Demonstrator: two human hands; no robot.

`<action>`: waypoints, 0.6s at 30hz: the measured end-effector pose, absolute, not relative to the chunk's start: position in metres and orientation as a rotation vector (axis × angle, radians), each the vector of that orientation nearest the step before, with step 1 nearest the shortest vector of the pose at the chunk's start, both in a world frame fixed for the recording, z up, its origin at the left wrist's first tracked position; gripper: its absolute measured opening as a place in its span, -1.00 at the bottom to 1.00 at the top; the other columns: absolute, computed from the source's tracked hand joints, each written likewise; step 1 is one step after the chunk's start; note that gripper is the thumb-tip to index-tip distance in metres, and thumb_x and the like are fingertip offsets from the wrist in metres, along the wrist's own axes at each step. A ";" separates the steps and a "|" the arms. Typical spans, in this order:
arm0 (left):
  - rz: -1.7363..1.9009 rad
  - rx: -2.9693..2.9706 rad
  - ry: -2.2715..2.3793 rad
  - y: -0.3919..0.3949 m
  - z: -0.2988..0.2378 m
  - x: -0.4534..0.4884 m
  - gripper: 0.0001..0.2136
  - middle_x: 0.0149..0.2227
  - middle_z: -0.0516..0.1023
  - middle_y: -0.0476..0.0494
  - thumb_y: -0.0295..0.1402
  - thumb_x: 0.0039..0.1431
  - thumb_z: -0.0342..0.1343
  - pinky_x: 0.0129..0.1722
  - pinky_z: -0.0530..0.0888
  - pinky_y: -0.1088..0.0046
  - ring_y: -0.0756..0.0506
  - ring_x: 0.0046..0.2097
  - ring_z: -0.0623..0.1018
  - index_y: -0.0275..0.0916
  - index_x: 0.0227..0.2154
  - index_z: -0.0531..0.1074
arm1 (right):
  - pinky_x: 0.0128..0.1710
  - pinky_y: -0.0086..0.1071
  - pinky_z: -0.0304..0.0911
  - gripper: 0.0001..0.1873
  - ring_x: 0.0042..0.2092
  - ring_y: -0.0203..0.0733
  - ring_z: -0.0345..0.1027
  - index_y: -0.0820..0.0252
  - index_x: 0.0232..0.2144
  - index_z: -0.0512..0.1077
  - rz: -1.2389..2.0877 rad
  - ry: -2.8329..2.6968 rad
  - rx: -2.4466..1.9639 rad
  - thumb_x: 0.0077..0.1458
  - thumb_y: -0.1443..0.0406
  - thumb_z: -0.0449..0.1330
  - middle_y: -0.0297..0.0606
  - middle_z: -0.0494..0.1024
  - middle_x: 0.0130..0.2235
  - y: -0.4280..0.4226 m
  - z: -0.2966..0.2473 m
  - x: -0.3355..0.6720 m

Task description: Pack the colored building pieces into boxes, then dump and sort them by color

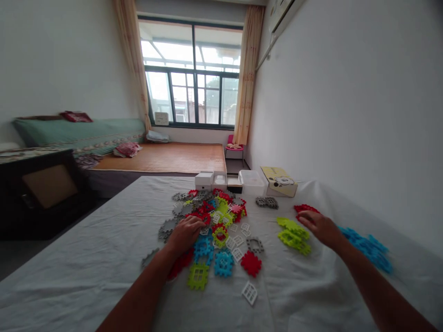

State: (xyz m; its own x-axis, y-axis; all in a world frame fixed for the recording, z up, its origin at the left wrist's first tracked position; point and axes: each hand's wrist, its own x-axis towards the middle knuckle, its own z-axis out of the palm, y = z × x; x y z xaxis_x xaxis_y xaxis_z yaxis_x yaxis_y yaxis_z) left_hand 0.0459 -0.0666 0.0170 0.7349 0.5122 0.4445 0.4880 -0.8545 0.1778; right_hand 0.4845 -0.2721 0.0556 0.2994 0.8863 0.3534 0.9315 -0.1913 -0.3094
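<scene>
My left hand (186, 234) lies over the left side of a mixed pile of plastic building pieces, fingers curled together. Its tips are beside a red piece (204, 218); what they hold, if anything, is hidden. Off to the right, my right hand (320, 227) has its fingers pinched at a red building piece (306, 209) on a small red stack. Just left of that hand is a stack of lime-green pieces (293, 236). Blue pieces (370, 249) are heaped beyond the right wrist. Notched grey pieces (266, 202) form a separate stack near the back.
White lattice window pieces (249, 293) lie around the pile's right and front. White boxes (204, 180), a clear plastic tub (251, 182) and a yellow carton (278, 181) line the table's back edge. A wall (346, 115) rises at the right; a bed (166, 157) stands beyond.
</scene>
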 end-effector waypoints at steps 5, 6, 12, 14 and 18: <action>0.763 2.863 0.856 -0.069 0.018 0.044 -0.81 -0.20 0.54 -0.08 -0.42 0.21 -0.02 -0.05 0.35 0.38 -0.08 -0.11 0.47 -0.13 -0.25 0.49 | -0.10 -0.38 0.32 -0.64 -0.10 -0.18 0.43 -0.06 -0.04 0.41 0.349 -2.157 -1.627 0.11 0.09 0.08 -0.21 0.52 -0.06 -0.238 0.060 0.312; 0.763 2.860 0.861 -0.070 0.018 0.044 -0.82 -0.20 0.54 -0.08 -0.42 0.21 -0.02 -0.05 0.35 0.38 -0.08 -0.11 0.47 -0.14 -0.25 0.49 | -0.05 -0.35 0.30 -0.60 -0.05 -0.15 0.39 -0.08 -0.01 0.38 0.376 -2.235 -1.555 0.08 0.09 0.13 -0.24 0.51 -0.04 -0.235 0.058 0.289; 0.765 2.861 0.893 -0.071 0.020 0.043 -0.81 -0.19 0.54 -0.08 -0.44 0.21 -0.02 -0.07 0.35 0.38 -0.09 -0.11 0.46 -0.13 -0.25 0.50 | 0.02 -0.17 0.26 -0.45 0.01 0.01 0.30 -0.09 0.03 0.34 0.400 -2.296 -1.486 -0.07 0.24 0.25 -0.24 0.49 -0.04 -0.223 0.045 0.255; 0.751 2.876 0.894 -0.071 0.019 0.044 -0.81 -0.19 0.54 -0.08 -0.43 0.21 -0.01 -0.07 0.35 0.37 -0.09 -0.10 0.46 -0.13 -0.25 0.50 | -0.02 -0.22 0.28 -0.50 -0.02 -0.02 0.33 -0.12 0.01 0.36 0.457 -2.177 -1.472 -0.03 0.27 0.21 -0.25 0.51 -0.05 -0.222 0.044 0.266; 0.754 2.891 0.861 -0.069 0.017 0.044 -0.81 -0.19 0.53 -0.07 -0.42 0.22 -0.02 -0.04 0.34 0.38 -0.08 -0.10 0.46 -0.13 -0.24 0.49 | -0.24 -0.31 0.38 -0.60 -0.18 -0.11 0.43 -0.04 -0.04 0.41 0.559 -1.887 -1.575 0.02 0.17 0.16 -0.28 0.56 -0.16 -0.225 0.045 0.307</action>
